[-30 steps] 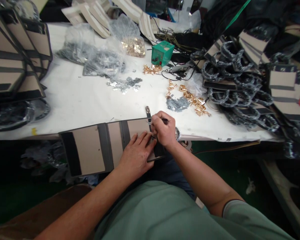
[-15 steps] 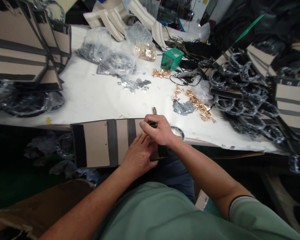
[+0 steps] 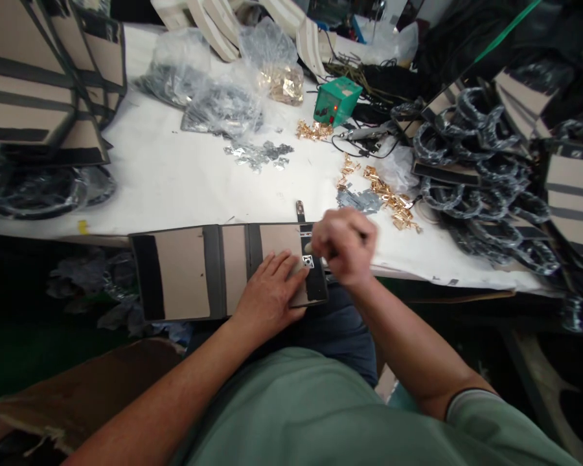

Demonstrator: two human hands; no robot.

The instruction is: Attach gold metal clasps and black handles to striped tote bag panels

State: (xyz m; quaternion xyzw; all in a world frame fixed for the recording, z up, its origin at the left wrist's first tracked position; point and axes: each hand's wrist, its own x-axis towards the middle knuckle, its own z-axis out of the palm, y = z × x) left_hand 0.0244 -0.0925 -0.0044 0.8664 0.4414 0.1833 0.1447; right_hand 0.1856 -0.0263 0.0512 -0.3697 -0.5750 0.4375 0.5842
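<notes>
"Panel, long and flat, in beige and dark grey bands (image 3: 234, 265): where does it lie?"

"Along the near edge of the white-covered table (image 3: 189, 184), overhanging toward the wearer's lap."

"And the left hand (image 3: 268, 294)?"

"Pressed flat on the panel, toward its right end, fingers stretched out. It was just like that half a second ago."

"So what has changed?"

"The right hand (image 3: 344, 246). Earlier it sat over the panel's right end, close against the left; now it has shifted right, apart from the left hand and blurred."

"Are its fingers holding anything?"

"They're curled into a fist around a dark object (image 3: 362, 238), too smeared for me to name."

"What did the move uncover?"

"The black strip (image 3: 315, 286) at the panel's right end, with a small square silver metal plate (image 3: 308, 261) on it, just beside the left fingertips."

"Anything past the far edge?"

"A narrow black tab with a shiny metal end (image 3: 300, 210) sticks out there, as before."
</notes>
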